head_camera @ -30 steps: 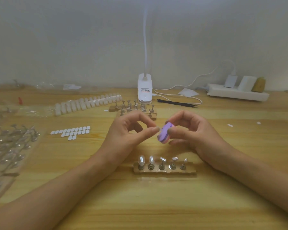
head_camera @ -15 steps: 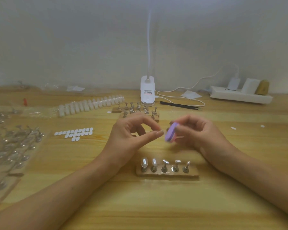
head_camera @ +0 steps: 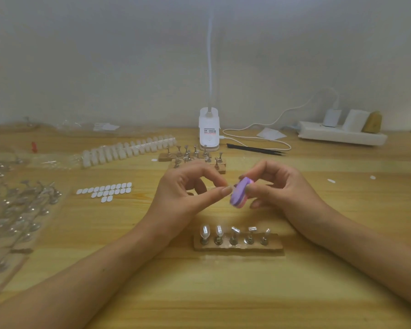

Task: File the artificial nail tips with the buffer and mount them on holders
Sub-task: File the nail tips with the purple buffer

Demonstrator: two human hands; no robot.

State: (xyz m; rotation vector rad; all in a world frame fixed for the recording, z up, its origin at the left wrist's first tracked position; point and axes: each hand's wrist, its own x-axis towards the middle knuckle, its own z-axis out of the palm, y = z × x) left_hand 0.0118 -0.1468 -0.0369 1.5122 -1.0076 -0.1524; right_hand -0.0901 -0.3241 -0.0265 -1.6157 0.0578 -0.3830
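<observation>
The buffer (head_camera: 238,192), a small purple block with a pink underside, is gripped in the right hand (head_camera: 279,189) above the counter (head_camera: 223,293). It is pinched between the thumb in front and the curled forefinger behind, and is tilted on edge. The other fingers of that hand are folded loosely beneath it.

The left hand (head_camera: 186,189) is held just beside the buffer. Its thumb and forefinger are brought together in a pinch whose tips (head_camera: 226,189) reach the buffer's left edge. Whatever is pinched there is too small and too clear to be made out, so it cannot be told whether a nail tip is held. The remaining fingers are curled behind.

Just in front of both hands a wooden holder strip (head_camera: 239,247) is laid on the counter. It carries five upright metal stands, and a clear mounted tip (head_camera: 205,231) is seen on the leftmost; pale pieces are seen on the other four as well.

Further back, a long row of loose nail tips (head_camera: 128,150) is spread out, with a second group of holders (head_camera: 195,157) beside it. White adhesive pads (head_camera: 105,191) are set out to the left, near a clear bag of metal stands (head_camera: 17,210).
</observation>
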